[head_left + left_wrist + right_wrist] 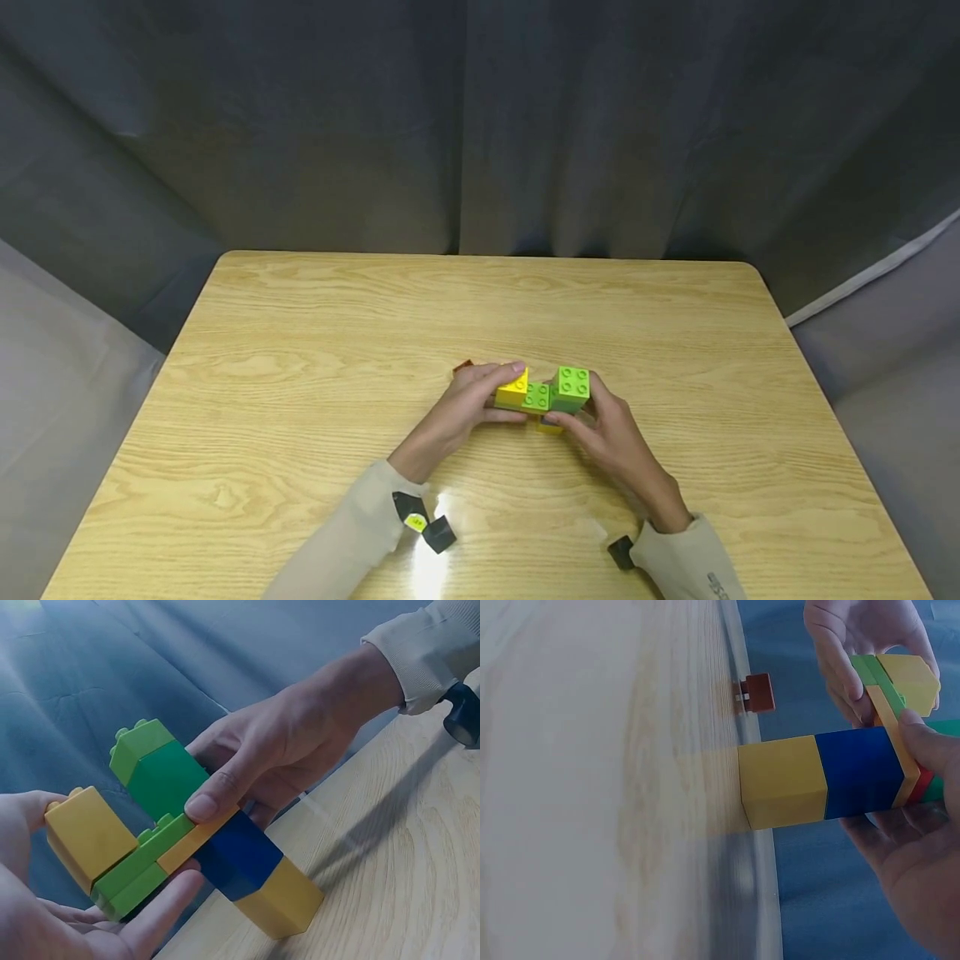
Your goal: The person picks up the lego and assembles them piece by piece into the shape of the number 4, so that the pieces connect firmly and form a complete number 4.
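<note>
Both hands hold one joined structure of toy building bricks above the wooden table. Its left arm carries a yellow brick on a light-green piece; my left hand grips this end, fingers above and below. My right hand pinches the middle, its thumb by an orange plate, fingers behind. Above that thumb rises a dark-green brick topped by a lime brick. A blue brick and a lower yellow brick form the column underneath. A bit of red shows beside the orange plate.
A small red-brown brick lies on the table beyond the left hand, mostly hidden in the head view. The wooden table has rounded far corners. Dark curtains hang behind it.
</note>
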Demonstrator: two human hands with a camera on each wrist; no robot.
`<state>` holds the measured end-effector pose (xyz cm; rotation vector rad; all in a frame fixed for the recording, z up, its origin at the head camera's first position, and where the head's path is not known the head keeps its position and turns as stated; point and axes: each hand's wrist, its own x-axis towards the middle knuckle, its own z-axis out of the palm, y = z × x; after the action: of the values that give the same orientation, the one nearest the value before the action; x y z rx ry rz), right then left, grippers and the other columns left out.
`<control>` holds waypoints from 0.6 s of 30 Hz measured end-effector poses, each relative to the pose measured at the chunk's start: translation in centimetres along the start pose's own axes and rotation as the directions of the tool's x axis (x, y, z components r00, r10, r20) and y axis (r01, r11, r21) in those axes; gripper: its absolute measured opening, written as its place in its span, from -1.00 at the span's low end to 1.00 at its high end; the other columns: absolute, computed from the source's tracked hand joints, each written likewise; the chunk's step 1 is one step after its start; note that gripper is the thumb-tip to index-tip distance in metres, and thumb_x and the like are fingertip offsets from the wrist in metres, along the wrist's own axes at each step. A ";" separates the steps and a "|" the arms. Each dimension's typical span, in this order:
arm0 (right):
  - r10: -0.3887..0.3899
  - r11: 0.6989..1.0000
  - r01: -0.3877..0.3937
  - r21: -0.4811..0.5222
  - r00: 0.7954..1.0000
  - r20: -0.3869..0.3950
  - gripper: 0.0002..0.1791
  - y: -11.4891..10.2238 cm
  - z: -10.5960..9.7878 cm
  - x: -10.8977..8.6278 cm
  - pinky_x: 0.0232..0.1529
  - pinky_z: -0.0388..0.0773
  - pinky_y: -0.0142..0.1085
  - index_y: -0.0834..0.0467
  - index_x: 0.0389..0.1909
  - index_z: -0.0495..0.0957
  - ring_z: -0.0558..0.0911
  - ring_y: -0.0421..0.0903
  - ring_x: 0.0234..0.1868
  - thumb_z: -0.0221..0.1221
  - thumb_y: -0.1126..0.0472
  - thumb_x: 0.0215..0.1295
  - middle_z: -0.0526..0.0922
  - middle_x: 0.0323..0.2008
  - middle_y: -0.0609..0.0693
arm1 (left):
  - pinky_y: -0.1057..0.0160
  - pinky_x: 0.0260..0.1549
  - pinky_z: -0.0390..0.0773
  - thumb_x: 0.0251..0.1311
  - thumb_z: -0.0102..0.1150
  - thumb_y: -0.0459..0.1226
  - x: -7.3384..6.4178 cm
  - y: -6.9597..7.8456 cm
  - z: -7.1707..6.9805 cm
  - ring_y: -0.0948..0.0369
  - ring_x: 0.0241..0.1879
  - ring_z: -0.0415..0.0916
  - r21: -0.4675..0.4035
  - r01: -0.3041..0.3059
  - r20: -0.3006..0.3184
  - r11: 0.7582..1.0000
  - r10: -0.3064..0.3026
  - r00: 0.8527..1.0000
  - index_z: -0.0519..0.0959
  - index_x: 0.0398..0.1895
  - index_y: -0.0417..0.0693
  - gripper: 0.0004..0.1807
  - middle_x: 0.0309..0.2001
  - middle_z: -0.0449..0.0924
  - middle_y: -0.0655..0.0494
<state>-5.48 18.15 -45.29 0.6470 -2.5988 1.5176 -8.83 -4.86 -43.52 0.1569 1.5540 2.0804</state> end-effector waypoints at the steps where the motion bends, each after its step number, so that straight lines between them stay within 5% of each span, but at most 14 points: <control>1: 0.001 1.000 -0.001 0.001 1.000 0.000 -0.42 0.0 0.0 0.0 0.17 0.60 -0.07 0.33 0.23 0.39 0.62 -0.04 0.18 0.40 0.47 0.24 0.64 0.13 0.16 | 0.08 0.00 0.70 0.52 0.07 -0.09 0.0 0.0 0.0 0.03 0.07 0.62 -0.001 -0.005 0.000 1.000 0.005 1.000 0.46 0.28 -0.50 -0.41 0.16 0.49 -0.24; 11: -0.001 1.000 0.001 0.008 1.000 0.000 -0.42 0.0 -0.1 -0.1 0.19 0.57 -0.34 0.34 0.23 0.39 0.61 -0.12 0.19 0.40 0.47 0.23 0.64 0.13 0.15 | 0.09 -0.03 0.71 0.54 0.09 -0.04 0.0 0.0 0.3 -0.02 0.05 0.65 0.025 0.029 -0.044 0.999 -0.028 0.999 0.40 0.31 -0.43 -0.39 0.13 0.48 -0.24; 18: 0.013 1.000 -0.013 0.018 1.000 0.002 -0.41 -0.2 -0.1 -0.2 0.20 0.54 -0.41 0.33 0.24 0.38 0.60 -0.12 0.19 0.40 0.47 0.24 0.63 0.14 0.16 | -0.03 0.16 0.61 0.66 -0.16 0.04 -0.2 -0.2 -0.2 0.03 0.10 0.59 0.124 -0.010 0.031 0.992 0.006 1.000 0.38 0.33 -0.45 -0.35 0.15 0.48 -0.23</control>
<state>-5.28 18.22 -45.17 0.6348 -2.5987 1.5464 -8.70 -5.08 -43.73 0.2396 1.6678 1.9784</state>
